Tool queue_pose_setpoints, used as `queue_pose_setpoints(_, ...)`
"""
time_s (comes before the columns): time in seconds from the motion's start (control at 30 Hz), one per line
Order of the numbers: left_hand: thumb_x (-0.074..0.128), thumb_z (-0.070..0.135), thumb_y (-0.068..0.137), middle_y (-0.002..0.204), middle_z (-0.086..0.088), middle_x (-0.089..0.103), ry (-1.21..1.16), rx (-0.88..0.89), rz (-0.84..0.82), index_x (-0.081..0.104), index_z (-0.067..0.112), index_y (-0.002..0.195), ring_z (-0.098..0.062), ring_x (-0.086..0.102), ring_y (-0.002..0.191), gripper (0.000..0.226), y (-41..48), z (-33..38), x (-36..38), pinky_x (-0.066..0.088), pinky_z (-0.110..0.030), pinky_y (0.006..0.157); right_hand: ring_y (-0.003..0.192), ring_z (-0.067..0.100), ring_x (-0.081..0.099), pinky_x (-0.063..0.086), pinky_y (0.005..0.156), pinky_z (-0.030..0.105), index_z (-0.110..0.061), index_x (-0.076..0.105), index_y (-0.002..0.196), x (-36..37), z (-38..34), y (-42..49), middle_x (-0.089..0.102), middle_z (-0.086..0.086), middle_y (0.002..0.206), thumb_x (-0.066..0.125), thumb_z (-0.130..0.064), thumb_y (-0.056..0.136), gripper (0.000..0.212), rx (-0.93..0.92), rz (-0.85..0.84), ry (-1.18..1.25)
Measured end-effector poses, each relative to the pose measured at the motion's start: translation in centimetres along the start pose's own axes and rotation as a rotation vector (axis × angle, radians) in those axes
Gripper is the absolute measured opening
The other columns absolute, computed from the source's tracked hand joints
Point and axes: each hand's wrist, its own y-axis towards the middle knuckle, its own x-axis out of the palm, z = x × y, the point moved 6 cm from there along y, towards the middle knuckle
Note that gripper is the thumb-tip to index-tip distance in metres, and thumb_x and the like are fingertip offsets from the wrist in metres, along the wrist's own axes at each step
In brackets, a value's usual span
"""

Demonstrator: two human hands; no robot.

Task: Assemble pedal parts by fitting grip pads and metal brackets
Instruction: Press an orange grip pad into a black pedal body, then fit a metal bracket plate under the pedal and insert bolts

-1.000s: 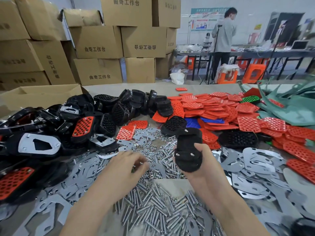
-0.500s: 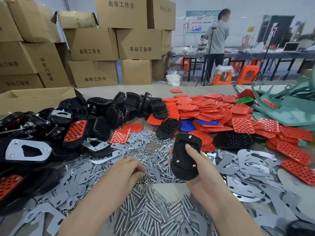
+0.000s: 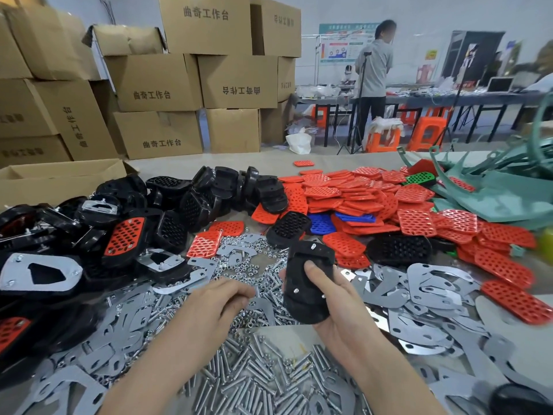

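My right hand grips a black pedal body upright, underside toward me, with small bolt ends poking through it. My left hand rests palm down with fingers curled over the heap of small nuts; what its fingertips hold is hidden. Loose bolts lie in front of me. Grey metal brackets spread to the right and to the left. Red grip pads are piled at the back right.
Black pedal bodies, some fitted with red pads or brackets, fill the left side. An open carton stands at the far left, stacked cartons behind. Teal parts lie far right. A person stands at a distant table.
My right hand has tilted and lowered the black pedal body slightly, so its bolt ends now show. My left hand stays over the nuts, with its fingers curled more tightly.
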Motion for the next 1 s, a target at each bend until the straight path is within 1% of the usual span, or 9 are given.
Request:
queue_pose_setpoints(0.07, 0.061, 0.026, 0.099, 0.103, 0.036, 0.055, 0.01, 0.002, 0.013, 0.058, 0.047, 0.11, 0.023, 0.051, 0.098, 0.024, -0.1, 0.2, 0.0, 0.038, 0.003, 0.083, 0.09, 0.026, 0.076, 0.061, 0.071, 0.032, -0.016, 0.079, 0.111, 0.2, 0.1, -0.1, 0.077, 0.021, 0.111, 0.07, -0.026, 0.086, 0.028, -0.003, -0.02, -0.042)
queue_pose_setpoints(0.17, 0.062, 0.028, 0.098, 0.103, 0.034, 0.058, -0.015, 0.022, 0.041, 0.057, 0.05, 0.107, 0.023, 0.049, 0.102, 0.025, -0.1, 0.5, -0.1, 0.04, 0.0, 0.084, 0.088, 0.025, 0.076, 0.06, 0.069, 0.031, -0.016, 0.078, 0.111, 0.5, 0.2, -0.3, 0.077, 0.021, 0.109, 0.07, -0.027, 0.086, 0.028, -0.016, -0.036, -0.102)
queue_pose_setpoints(0.27, 0.064, 0.023, 0.096, 0.097, 0.032, 0.063, -0.072, 0.037, 0.092, 0.065, 0.045, 0.107, 0.02, 0.052, 0.102, 0.024, -0.1, 0.8, -0.2, 0.039, 0.0, 0.083, 0.09, 0.025, 0.077, 0.06, 0.07, 0.03, -0.018, 0.079, 0.106, 0.8, 0.1, -0.4, 0.078, 0.019, 0.108, 0.069, -0.029, 0.086, 0.025, -0.03, -0.042, -0.172)
queue_pose_setpoints(0.33, 0.067, 0.024, 0.094, 0.095, 0.032, 0.067, -0.154, 0.056, 0.181, 0.067, 0.045, 0.103, 0.015, 0.058, 0.098, 0.022, -0.1, 1.1, -0.5, 0.041, 0.0, 0.081, 0.091, 0.028, 0.076, 0.06, 0.07, 0.032, -0.019, 0.079, 0.107, 0.8, 0.1, -0.5, 0.078, 0.02, 0.108, 0.07, -0.031, 0.083, 0.027, -0.038, -0.03, -0.21)
queue_pose_setpoints(0.43, 0.066, 0.038, 0.089, 0.096, 0.031, 0.068, -0.283, 0.094, 0.363, 0.068, 0.045, 0.095, 0.006, 0.065, 0.093, 0.009, -0.5, 2.2, -1.0, 0.044, -0.003, 0.077, 0.096, 0.03, 0.077, 0.061, 0.074, 0.037, -0.023, 0.08, 0.106, 0.9, 0.3, -0.5, 0.078, 0.018, 0.108, 0.071, -0.029, 0.086, 0.023, -0.052, -0.031, -0.256)
queue_pose_setpoints(0.57, 0.067, 0.038, 0.091, 0.096, 0.021, 0.066, -0.328, 0.159, 0.507, 0.07, 0.035, 0.098, -0.005, 0.065, 0.093, 0.009, -0.7, 3.4, -0.8, 0.045, -0.009, 0.08, 0.101, 0.031, 0.075, 0.06, 0.085, 0.04, -0.027, 0.079, 0.108, 1.7, 0.9, -0.8, 0.078, 0.012, 0.108, 0.072, -0.026, 0.095, 0.015, -0.078, -0.09, -0.345)
queue_pose_setpoints(0.67, 0.069, 0.033, 0.092, 0.097, 0.019, 0.061, -0.346, 0.168, 0.548, 0.069, 0.03, 0.098, -0.008, 0.061, 0.093, 0.006, -0.7, 3.4, -0.7, 0.044, -0.011, 0.082, 0.094, 0.019, 0.075, 0.058, 0.081, 0.035, -0.029, 0.078, 0.109, 2.3, 1.6, -1.0, 0.079, 0.006, 0.103, 0.071, -0.032, 0.086, 0.025, -0.083, -0.13, -0.368)
queue_pose_setpoints(0.8, 0.069, 0.03, 0.091, 0.095, 0.016, 0.058, -0.359, 0.158, 0.56, 0.069, 0.029, 0.096, -0.01, 0.058, 0.092, 0.005, -0.7, 3.5, -1.0, 0.041, -0.01, 0.082, 0.101, 0.02, 0.075, 0.058, 0.088, 0.038, -0.032, 0.077, 0.112, 2.6, 1.9, -1.1, 0.079, 0.005, 0.108, 0.069, -0.032, 0.088, 0.025, -0.1, -0.172, -0.389)
queue_pose_setpoints(1.0, 0.068, 0.033, 0.09, 0.091, 0.016, 0.057, -0.384, 0.156, 0.57, 0.068, 0.027, 0.092, -0.006, 0.057, 0.089, 0.006, -0.6, 3.5, -1.1, 0.04, -0.008, 0.08, 0.099, 0.018, 0.075, 0.057, 0.084, 0.035, -0.034, 0.077, 0.111, 2.6, 1.9, -1.2, 0.079, 0.003, 0.107, 0.069, -0.034, 0.088, 0.024, -0.095, -0.173, -0.397)
